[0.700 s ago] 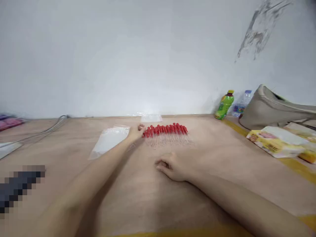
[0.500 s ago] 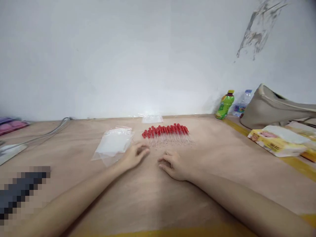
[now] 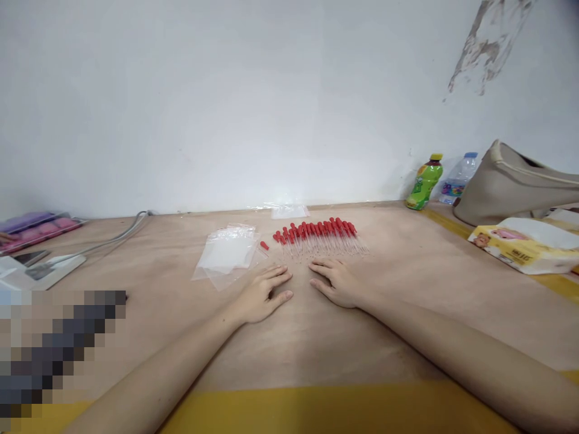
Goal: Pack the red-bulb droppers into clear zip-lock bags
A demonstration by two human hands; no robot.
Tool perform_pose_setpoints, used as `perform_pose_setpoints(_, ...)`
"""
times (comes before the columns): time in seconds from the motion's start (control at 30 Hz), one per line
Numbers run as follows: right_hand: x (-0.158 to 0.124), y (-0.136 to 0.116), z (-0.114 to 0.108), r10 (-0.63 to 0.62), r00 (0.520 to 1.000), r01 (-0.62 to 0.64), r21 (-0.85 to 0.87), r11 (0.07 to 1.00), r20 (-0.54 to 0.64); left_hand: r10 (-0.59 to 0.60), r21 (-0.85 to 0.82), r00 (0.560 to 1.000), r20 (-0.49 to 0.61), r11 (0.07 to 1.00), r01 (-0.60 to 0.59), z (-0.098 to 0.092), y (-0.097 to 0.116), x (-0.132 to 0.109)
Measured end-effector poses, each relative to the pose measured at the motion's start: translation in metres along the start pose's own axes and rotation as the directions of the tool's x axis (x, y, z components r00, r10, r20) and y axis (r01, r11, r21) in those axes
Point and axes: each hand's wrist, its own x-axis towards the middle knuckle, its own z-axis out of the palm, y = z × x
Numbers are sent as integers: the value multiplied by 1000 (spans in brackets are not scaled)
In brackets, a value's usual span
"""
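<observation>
A row of droppers with red bulbs and thin clear stems (image 3: 319,230) lies on the brown tabletop, bulbs toward the wall. One more red-bulbed dropper (image 3: 265,245) rests apart at the row's left end, its stem hard to make out. Beside it is an overlapping pile of clear zip bags (image 3: 228,250). My left hand (image 3: 265,292) lies palm down in front of the pile and the row's left end, fingers stretched and holding nothing. Palm down on the table, my right hand (image 3: 337,282) has its fingertips just in front of the stems and is likewise without anything in it.
Another clear bag (image 3: 289,211) lies against the wall. At the back right stand a green-labelled bottle (image 3: 424,184), a clear bottle (image 3: 459,181) and a beige bag (image 3: 511,184), with a yellow tissue pack (image 3: 525,247) in front. A cable (image 3: 115,233) and a pink-purple pack (image 3: 40,229) are on the left.
My fingers have uncurled and spread flat on the table. The hands sit slightly further apart. The separate dropper now shows left of the row. The view has shifted a little.
</observation>
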Motion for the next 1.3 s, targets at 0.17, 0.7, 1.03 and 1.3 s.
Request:
perform_pose_setpoints(0.17,1,-1,-5,-4,999,5,-8,1000,42,22,31,999,-50,999,-20,3,2,-2)
perform_pose_setpoints(0.7,-1,-1,-2,8,999,-8,8,1000,35,-636,315,691,-342,616,722,-27,-97,-3)
perform_pose_setpoints(1.03,-4,1,-4,12,999,-7,144,990,-36,-392,225,874,-289,859,459,-42,-60,-9)
perform_pose_setpoints(1.3,-9,7,-8,-14,1000,25,433,901,-27,146,-39,962,233,989,-140,-29,9,-18)
